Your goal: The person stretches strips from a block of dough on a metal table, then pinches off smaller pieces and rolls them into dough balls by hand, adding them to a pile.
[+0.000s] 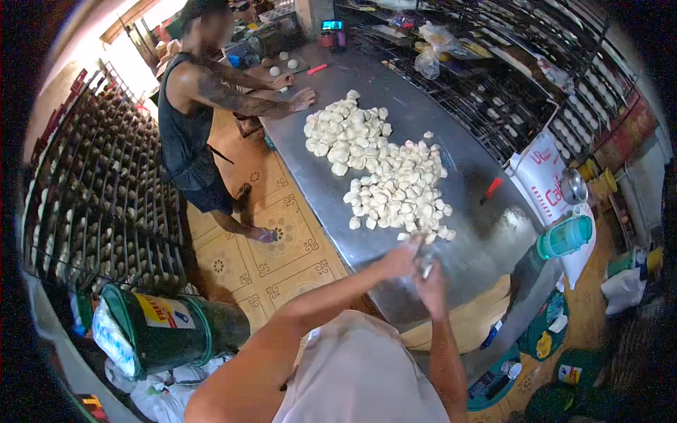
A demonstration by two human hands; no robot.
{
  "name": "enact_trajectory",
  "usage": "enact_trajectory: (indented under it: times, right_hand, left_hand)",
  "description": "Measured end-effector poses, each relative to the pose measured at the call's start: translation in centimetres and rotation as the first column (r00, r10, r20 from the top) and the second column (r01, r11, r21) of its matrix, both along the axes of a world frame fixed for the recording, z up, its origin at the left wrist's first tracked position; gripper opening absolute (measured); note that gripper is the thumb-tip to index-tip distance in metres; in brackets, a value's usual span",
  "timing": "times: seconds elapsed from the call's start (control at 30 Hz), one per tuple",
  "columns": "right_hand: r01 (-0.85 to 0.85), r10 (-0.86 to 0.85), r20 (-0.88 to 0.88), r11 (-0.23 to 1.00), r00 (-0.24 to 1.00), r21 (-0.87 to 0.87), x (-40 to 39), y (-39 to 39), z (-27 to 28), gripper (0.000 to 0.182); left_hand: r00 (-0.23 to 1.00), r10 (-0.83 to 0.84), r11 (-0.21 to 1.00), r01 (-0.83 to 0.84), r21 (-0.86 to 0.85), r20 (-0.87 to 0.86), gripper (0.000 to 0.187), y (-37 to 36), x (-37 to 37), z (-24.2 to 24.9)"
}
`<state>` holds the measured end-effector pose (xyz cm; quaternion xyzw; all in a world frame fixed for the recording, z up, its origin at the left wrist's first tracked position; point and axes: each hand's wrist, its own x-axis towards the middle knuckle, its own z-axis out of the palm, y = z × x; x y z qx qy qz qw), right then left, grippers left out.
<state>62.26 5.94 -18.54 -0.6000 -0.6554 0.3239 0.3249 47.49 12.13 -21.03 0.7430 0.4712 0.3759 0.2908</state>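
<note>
A large heap of pale dough pieces [398,187] lies on the metal table [310,190], spread towards me. My left hand [400,261] is at the near edge of the heap, its fingers blurred by motion and pointing at the closest pieces. Just to its right, my right hand [431,285] is curled, with a small pale piece of dough [426,269] showing at its fingers. Both hands are over the table's near end and close together. Blur hides whether the left fingers hold anything.
Across the table's left side another person [194,113] works with both hands on the top. A red-handled tool [493,187] lies right of the heap. A teal container [566,236] and a printed sack [543,176] stand at the right edge. Loaded racks [106,190] line the left.
</note>
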Motion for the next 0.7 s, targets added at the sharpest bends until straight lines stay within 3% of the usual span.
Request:
enact_trajectory:
  times: [0.03,0.1,0.17,0.3,0.37,0.43,0.5,0.6,0.7]
  right_hand:
    - [-0.077,0.074,0.042,0.994,0.996,0.071,-0.2,-0.3,-1.2,0.042]
    - [-0.163,0.15,0.105,0.978,0.983,0.132,0.5,-1.1,-3.3,0.044]
    - [-0.2,0.183,0.168,0.976,0.969,0.088,1.1,-2.4,-5.6,0.05]
    - [-0.215,0.197,0.156,0.97,0.968,0.111,0.0,-2.6,-5.8,0.05]
    - [-0.199,0.182,0.129,0.971,0.975,0.135,-0.6,-2.4,-4.9,0.048]
    - [-0.19,0.191,-0.002,0.971,0.982,-0.145,-1.5,-1.9,-3.1,0.05]
    - [-0.192,0.184,-0.053,0.943,0.981,-0.272,-1.5,-1.3,-2.9,0.052]
    - [-0.148,0.197,0.23,0.965,0.953,-0.215,0.1,-1.7,-5.3,0.041]
    - [-0.135,0.16,0.167,0.979,0.973,-0.153,2.2,-1.8,-2.2,0.028]
  left_hand:
    - [0.974,-0.178,0.964,0.143,-0.224,-0.141,0.055,-0.9,-0.3,-0.4]
    - [0.904,-0.367,0.859,0.239,-0.453,-0.218,0.055,-3.1,0.0,-1.5]
    - [0.98,-0.134,0.893,0.055,-0.446,-0.147,0.038,-4.5,-0.3,-4.1]
    - [0.963,0.022,0.849,-0.159,-0.504,-0.268,0.046,-5.4,-1.1,-0.5]
    - [0.958,0.009,0.864,-0.151,-0.48,-0.285,0.048,-5.3,-0.3,-0.9]
    - [0.948,0.004,0.892,-0.147,-0.427,-0.318,0.053,-5.3,-0.2,-1.1]
    - [0.941,0.013,0.908,-0.153,-0.39,-0.338,0.053,-4.9,-0.1,-0.8]
    - [0.932,0.026,0.926,-0.159,-0.342,-0.361,0.054,-4.8,0.4,0.2]
    - [0.948,0.047,0.911,-0.17,-0.376,-0.315,0.049,-2.2,1.5,1.4]
